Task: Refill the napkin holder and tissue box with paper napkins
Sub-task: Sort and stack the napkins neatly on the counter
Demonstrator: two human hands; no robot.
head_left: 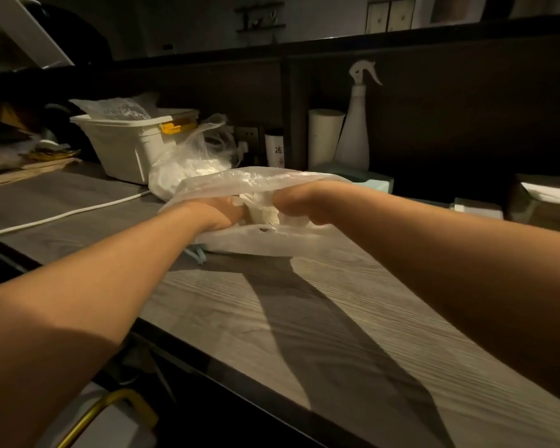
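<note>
both your hands are inside the mouth of the translucent white plastic bag (259, 182) lying on the grey wood-grain table (353, 318). left hand (222, 210) and right hand (299, 205) curl round the white paper napkins (261, 210) between them, equally near. the pale green tissue box (374, 182) sits just behind, to the right. one character on the white cylindrical canister (274, 147) appears to read "冻".

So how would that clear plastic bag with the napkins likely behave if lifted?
The plastic bag would probably flop and sag, since its thin film already crumples around both hands. It is likely light, as it seems to hold only paper napkins. The glossy film may be slippery.
</note>
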